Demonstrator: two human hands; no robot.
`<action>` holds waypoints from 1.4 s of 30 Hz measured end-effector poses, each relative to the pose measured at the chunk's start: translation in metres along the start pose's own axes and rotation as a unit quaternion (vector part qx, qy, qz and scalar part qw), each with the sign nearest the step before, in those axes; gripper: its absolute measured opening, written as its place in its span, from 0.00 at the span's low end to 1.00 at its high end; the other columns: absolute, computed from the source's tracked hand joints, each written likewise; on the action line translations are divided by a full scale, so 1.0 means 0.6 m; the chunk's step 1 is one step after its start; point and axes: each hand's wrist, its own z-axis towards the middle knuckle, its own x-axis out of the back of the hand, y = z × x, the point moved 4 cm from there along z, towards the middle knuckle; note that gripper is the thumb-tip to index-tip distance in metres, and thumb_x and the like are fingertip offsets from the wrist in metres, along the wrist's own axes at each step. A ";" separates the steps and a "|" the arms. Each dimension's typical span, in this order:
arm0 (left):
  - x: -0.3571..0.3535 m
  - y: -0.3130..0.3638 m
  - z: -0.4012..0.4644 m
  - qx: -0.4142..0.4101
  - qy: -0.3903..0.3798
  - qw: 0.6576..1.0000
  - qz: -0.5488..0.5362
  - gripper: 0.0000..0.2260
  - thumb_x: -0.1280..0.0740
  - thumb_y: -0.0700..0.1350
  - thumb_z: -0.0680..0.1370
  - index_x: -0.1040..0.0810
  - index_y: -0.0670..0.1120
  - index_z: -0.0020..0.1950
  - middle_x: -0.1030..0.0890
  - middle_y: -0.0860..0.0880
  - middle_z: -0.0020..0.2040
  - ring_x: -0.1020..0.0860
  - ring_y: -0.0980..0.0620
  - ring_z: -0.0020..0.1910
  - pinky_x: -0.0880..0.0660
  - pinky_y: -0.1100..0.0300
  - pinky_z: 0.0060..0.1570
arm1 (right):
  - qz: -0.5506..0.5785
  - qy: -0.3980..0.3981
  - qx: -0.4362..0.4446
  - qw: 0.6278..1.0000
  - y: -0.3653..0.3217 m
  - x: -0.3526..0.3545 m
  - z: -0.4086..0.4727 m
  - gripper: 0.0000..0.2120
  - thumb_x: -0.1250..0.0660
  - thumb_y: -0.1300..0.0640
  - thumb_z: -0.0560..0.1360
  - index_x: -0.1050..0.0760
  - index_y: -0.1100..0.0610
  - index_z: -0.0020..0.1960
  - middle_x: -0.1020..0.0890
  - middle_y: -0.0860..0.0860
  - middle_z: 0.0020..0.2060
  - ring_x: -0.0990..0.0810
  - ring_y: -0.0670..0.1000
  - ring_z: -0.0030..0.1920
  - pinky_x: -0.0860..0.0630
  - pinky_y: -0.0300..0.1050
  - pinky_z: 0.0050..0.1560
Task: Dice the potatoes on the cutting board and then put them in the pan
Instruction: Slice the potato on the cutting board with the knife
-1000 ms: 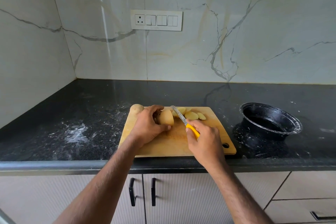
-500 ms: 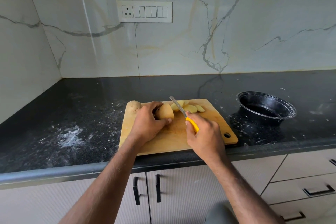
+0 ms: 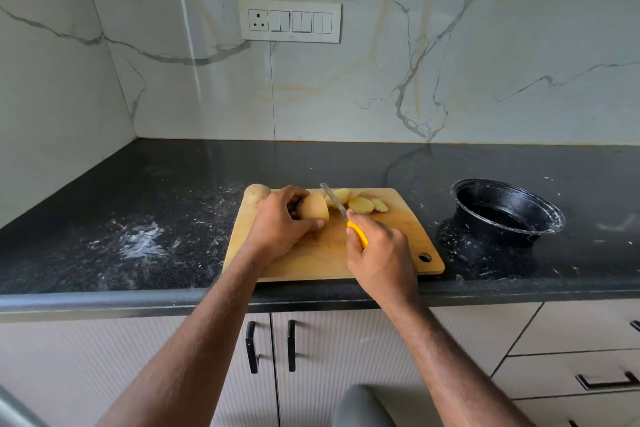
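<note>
A wooden cutting board [image 3: 322,262] lies on the black counter. My left hand [image 3: 280,224] grips a cut potato piece [image 3: 313,207] on the board, its flat cut face turned right. My right hand [image 3: 379,255] holds a yellow-handled knife [image 3: 341,211], blade pointing away, just right of that piece. Several potato slices [image 3: 360,204] lie at the board's far edge, right of the blade. A whole potato [image 3: 256,192] rests at the far left corner of the board. The black pan [image 3: 507,213] stands on the counter to the right of the board.
The black counter [image 3: 138,218] carries white powdery smears left of the board and around the pan. A marble wall with a switch panel [image 3: 290,21] rises behind. Cabinet doors with black handles [image 3: 272,345] hang below the counter edge.
Both hands keep their grips on the potato piece and the knife. The camera view has shifted slightly; the knife stays just right of the piece.
</note>
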 end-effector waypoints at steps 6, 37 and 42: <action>-0.001 0.006 -0.001 -0.012 0.004 1.000 0.014 0.30 0.19 0.51 0.69 0.23 0.46 0.68 0.19 0.52 0.60 0.22 0.55 0.57 0.24 0.61 0.59 | 0.011 0.007 0.023 1.000 0.002 -0.001 0.000 0.15 0.30 0.61 0.77 0.19 0.59 0.63 0.13 0.52 0.48 0.14 0.50 0.44 0.16 0.45 0.41; -0.003 0.012 0.025 -0.063 -0.009 0.997 0.050 0.22 0.23 0.53 0.72 0.18 0.48 0.64 0.16 0.59 0.51 0.20 0.62 0.49 0.25 0.67 0.49 | 0.039 0.002 0.004 0.999 0.000 -0.006 0.015 0.13 0.28 0.62 0.76 0.18 0.59 0.60 0.13 0.51 0.46 0.14 0.48 0.41 0.20 0.35 0.40; -0.005 0.009 0.025 -0.059 -0.004 0.998 0.034 0.18 0.23 0.52 0.72 0.17 0.50 0.61 0.16 0.59 0.46 0.20 0.59 0.45 0.22 0.57 0.48 | 0.032 0.010 0.006 0.999 -0.013 -0.021 0.021 0.12 0.29 0.63 0.75 0.18 0.60 0.59 0.13 0.53 0.46 0.14 0.52 0.41 0.17 0.47 0.37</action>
